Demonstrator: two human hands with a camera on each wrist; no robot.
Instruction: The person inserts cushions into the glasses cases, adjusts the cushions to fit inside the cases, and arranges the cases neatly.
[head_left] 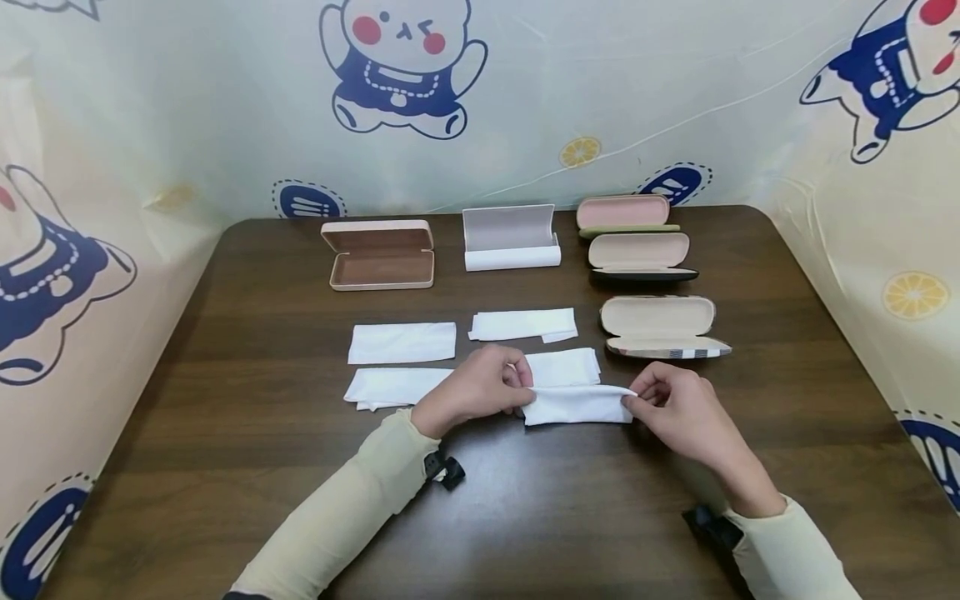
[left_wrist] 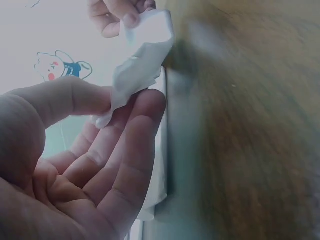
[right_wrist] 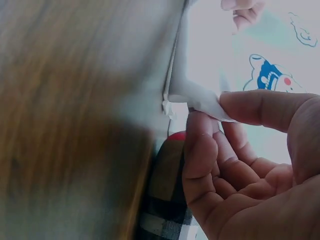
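Note:
A folded white cloth is stretched between both hands near the middle of the table. Its left end is pinched between thumb and fingers of the left hand, as the left wrist view also shows on the cloth. At the other end the right hand pinches a corner; in the right wrist view the cloth hangs from thumb and fingertips. Just behind it lies another folded white cloth. Farther left are two folded cloths, one upper and one lower, the latter partly behind the left hand.
One more folded cloth lies behind. Open glasses cases stand along the back and right: a brown-lined one, a white one, a pink-lined one, a black-based one and a checked one. Patterned curtains surround the table.

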